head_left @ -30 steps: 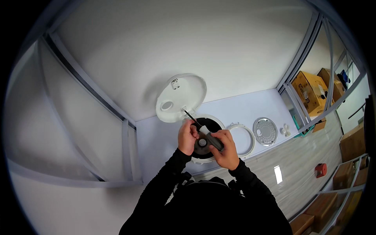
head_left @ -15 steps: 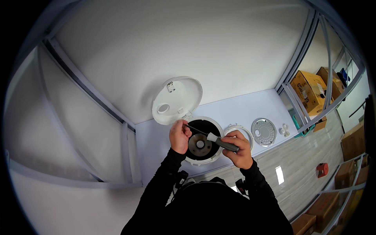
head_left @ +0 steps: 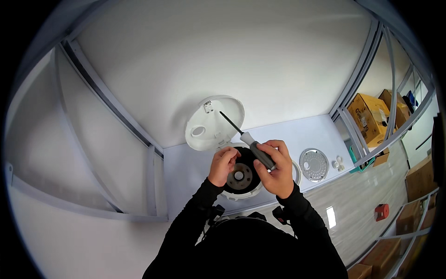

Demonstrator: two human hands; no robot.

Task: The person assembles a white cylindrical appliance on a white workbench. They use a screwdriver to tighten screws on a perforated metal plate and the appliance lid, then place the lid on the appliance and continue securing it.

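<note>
A screwdriver [head_left: 260, 154] with a grey and white handle is in my right hand [head_left: 278, 173], its dark shaft pointing up and left in front of the open white lid [head_left: 226, 122]. My left hand [head_left: 221, 168] hovers over the left rim of a white rice cooker [head_left: 241, 195]. Its fingers are pinched together, and whatever they hold is too small to make out. Inside the cooker, a round metal heating plate [head_left: 245, 181] with a pale centre shows against the black interior. The screwdriver tip touches nothing that I can see.
Right of the cooker, a white ring [head_left: 297, 173] is partly hidden by my right hand. Beyond it lie a grey perforated disc [head_left: 315, 165] and several small white parts [head_left: 338, 163] on the white table [head_left: 186, 179]. Grey frame posts [head_left: 357, 65] enclose the table; cardboard boxes [head_left: 368, 117] stand outside.
The screwdriver has swung upward, its tip leaving my left hand's fingers for the space before the lid. My left hand has shifted slightly right and down, still pinched.
</note>
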